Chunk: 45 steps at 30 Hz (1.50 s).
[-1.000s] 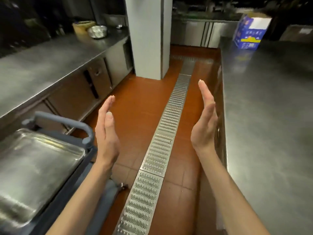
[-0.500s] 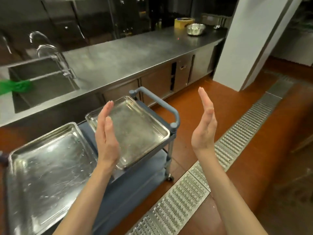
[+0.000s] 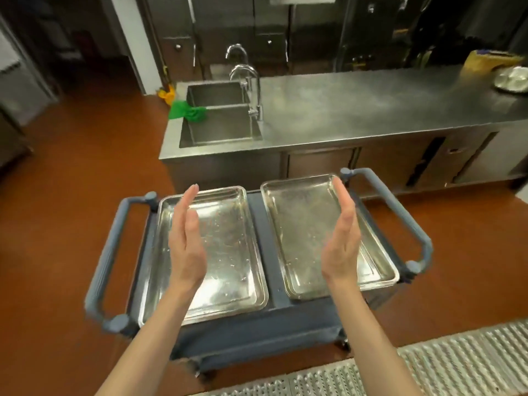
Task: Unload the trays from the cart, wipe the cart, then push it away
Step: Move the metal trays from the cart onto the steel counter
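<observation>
A blue-grey cart (image 3: 258, 324) with a handle at each end stands in front of me. Two shiny steel trays lie side by side on its top: the left tray (image 3: 228, 252) and the right tray (image 3: 303, 227). My left hand (image 3: 185, 241) hovers above the left tray, fingers straight, palm facing right. My right hand (image 3: 341, 244) hovers above the right tray, fingers straight, palm facing left. Neither hand holds or touches anything. A green cloth (image 3: 187, 111) hangs over the sink's left rim.
Behind the cart runs a long steel counter (image 3: 371, 110) with a double sink (image 3: 220, 130) and taps. A steel bowl (image 3: 513, 80) sits at its far right. A metal floor drain grate (image 3: 428, 367) runs along the red floor nearest me.
My view has swung left from the aisle to face the cart squarely, bringing both trays, the sink and the green cloth into view. Both hands stay raised, straight and empty.
</observation>
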Each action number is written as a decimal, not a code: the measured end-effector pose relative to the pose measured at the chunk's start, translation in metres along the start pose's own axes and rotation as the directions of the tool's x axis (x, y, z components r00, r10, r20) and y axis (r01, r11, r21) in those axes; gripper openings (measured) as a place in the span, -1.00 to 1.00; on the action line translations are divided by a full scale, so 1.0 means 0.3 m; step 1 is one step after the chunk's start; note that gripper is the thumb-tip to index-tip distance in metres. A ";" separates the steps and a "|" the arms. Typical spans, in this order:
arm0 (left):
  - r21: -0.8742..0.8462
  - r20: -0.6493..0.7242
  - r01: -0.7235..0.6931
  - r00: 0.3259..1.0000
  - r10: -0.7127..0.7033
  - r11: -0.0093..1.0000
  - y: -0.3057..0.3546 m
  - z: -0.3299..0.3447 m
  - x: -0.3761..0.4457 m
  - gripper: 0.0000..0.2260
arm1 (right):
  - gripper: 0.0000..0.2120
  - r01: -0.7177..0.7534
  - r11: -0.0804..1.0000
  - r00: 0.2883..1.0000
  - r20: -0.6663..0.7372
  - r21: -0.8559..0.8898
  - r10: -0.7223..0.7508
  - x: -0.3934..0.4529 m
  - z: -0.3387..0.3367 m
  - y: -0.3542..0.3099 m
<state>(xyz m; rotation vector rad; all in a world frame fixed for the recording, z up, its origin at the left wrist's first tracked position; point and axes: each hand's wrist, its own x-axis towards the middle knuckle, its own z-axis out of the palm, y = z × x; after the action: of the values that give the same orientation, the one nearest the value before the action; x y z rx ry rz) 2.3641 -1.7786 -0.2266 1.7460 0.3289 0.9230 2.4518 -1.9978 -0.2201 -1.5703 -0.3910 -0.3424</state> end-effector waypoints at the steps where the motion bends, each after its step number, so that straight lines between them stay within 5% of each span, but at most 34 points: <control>1: 0.013 -0.037 0.016 0.999 -0.015 1.000 -0.008 -0.028 0.001 -0.59 | -0.38 -0.006 1.000 0.999 0.037 0.012 0.006 0.004 0.030 0.011; 11: 0.121 -0.196 0.169 0.970 -0.143 0.978 -0.112 -0.170 -0.067 -0.54 | -0.39 -0.067 0.994 0.964 0.264 0.086 0.042 0.002 0.226 0.139; 24: 0.176 -0.227 0.413 0.900 -0.372 0.893 -0.411 -0.310 -0.121 -0.62 | -0.45 -0.286 0.955 0.882 0.368 -0.082 0.296 -0.136 0.375 0.392; 39: 0.204 -0.171 0.600 0.800 -0.576 0.773 -0.627 -0.414 -0.107 -0.59 | -0.46 -0.497 0.811 0.749 0.319 -0.309 0.581 -0.253 0.481 0.608; 45: 0.214 -0.201 0.651 0.759 -0.619 0.728 -0.705 -0.443 -0.097 -0.58 | -0.48 -0.467 0.780 0.763 0.257 -0.416 0.594 -0.277 0.518 0.679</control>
<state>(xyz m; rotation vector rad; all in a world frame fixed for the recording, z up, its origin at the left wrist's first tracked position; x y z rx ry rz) 2.2949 -1.6255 -0.4136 1.6394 1.1098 0.4766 2.4657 -1.8503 -0.4451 -2.0062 -0.1532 0.3781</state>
